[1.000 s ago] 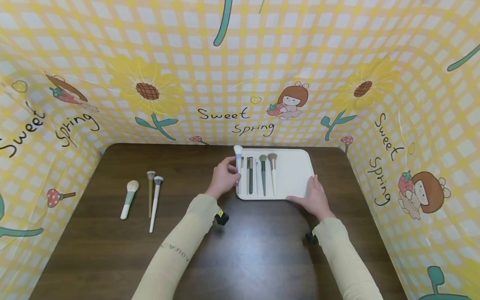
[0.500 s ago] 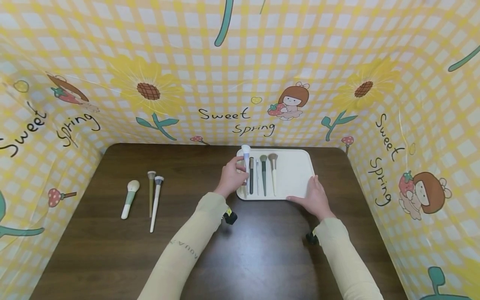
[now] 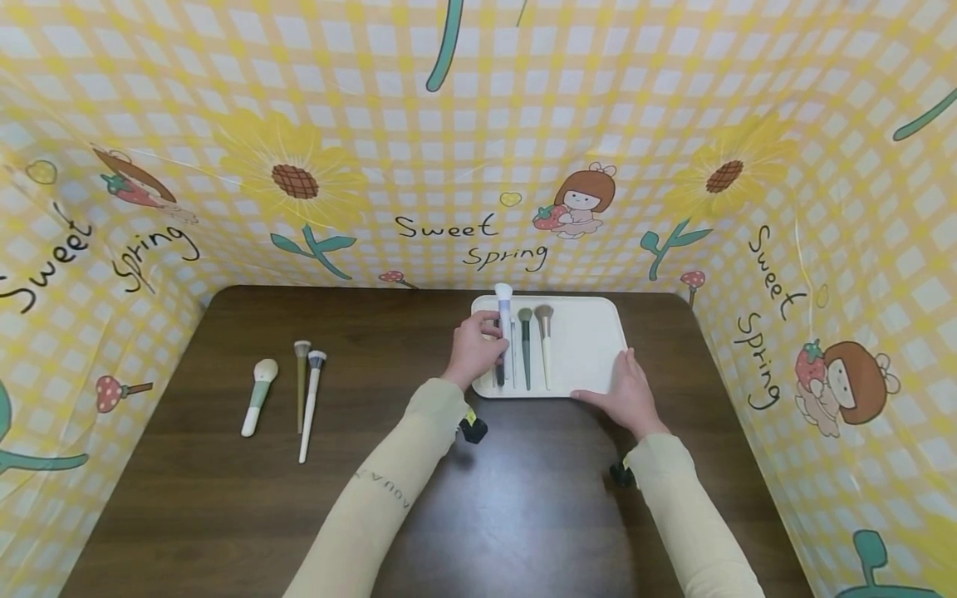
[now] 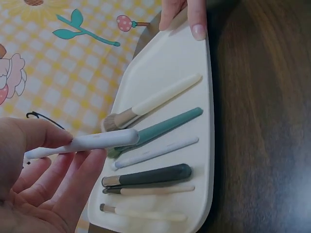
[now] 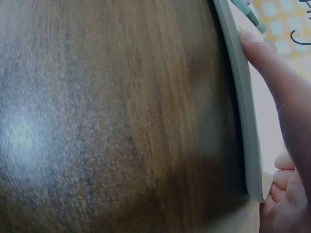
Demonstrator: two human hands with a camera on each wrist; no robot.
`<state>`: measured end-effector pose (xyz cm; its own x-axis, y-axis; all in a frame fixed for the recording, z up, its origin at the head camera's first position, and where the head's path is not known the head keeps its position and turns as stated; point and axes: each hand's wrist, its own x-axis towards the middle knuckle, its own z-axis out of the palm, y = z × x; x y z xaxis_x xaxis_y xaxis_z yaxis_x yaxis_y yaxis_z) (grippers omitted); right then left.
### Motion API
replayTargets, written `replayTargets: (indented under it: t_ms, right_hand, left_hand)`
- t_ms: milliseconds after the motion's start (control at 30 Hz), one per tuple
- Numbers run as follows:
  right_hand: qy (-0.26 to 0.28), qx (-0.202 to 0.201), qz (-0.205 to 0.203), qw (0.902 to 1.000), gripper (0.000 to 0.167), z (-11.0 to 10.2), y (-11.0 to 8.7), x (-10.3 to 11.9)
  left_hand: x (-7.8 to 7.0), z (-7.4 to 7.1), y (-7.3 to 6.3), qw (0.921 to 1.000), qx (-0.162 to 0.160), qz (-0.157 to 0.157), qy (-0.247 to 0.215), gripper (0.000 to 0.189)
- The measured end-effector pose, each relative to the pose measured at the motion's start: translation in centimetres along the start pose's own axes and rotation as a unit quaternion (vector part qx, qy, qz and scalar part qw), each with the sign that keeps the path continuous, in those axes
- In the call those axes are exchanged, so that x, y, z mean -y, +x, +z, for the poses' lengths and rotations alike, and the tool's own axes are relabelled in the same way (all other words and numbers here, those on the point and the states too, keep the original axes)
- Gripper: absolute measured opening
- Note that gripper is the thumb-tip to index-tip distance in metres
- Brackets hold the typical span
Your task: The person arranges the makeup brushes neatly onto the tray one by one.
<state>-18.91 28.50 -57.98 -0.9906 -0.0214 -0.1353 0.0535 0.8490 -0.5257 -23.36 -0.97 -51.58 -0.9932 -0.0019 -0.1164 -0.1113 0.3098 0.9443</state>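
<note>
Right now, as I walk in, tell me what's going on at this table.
A person's left hand pinches a white-and-lavender makeup brush above a shallow white rectangular tray, while the right hand grips the tray's near right corner. Six other makeup brushes, light- and dark-handled, lie side by side in the tray. Three more lie on the dark brown table, left of the tray: a short green-and-white brush, a thin gold-handled brush and a white-handled brush.

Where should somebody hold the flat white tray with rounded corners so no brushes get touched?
Probably the flat white round-cornered tray is best gripped by its raised rim at the bare right end, coming from the right, where the right hand is. The slim makeup brushes lie toward the left.
</note>
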Motion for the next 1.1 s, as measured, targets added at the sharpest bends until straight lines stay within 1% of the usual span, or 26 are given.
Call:
replayTargets:
  t_ms: [100,233,400,500,700,833,933,1100]
  right_hand:
    - [0.002,-0.001,0.0,1.0,0.141,0.0,0.0,0.1]
    - [0.002,-0.001,-0.001,1.0,0.142,-0.1,0.0,0.1]
    - [0.0,-0.002,-0.002,1.0,0.143,-0.1,0.0,0.0]
    - [-0.001,-0.002,-0.003,1.0,0.143,0.0,0.1,-0.1]
    - [-0.004,-0.002,-0.002,1.0,0.144,0.2,0.3,-0.2]
    - [-0.001,-0.003,-0.001,1.0,0.144,0.2,0.2,-0.2]
    - [0.001,-0.005,-0.002,1.0,0.144,0.2,0.2,-0.2]
    - [0.001,-0.006,-0.002,1.0,0.144,0.1,0.2,-0.2]
  left_hand:
    - [0.0,0.4,0.0,0.9999,-0.005,0.003,-0.011,0.044]
    - [-0.1,1.0,0.2,0.9995,-0.007,0.001,-0.03,0.039]
    - [-0.2,2.0,0.4,0.9994,-0.002,0.002,-0.035,0.034]
    - [-0.3,2.6,0.5,0.9995,0.0,0.005,-0.031,0.031]
    - [-0.6,3.5,0.2,0.9997,-0.001,0.014,-0.019,0.027]
    - [-0.5,3.9,0.1,0.9997,0.007,0.021,-0.008,0.026]
    - [-0.4,4.3,0.2,0.9997,0.019,0.012,-0.013,0.027]
    - [-0.4,4.9,0.1,0.9979,0.037,-0.008,-0.053,0.029]
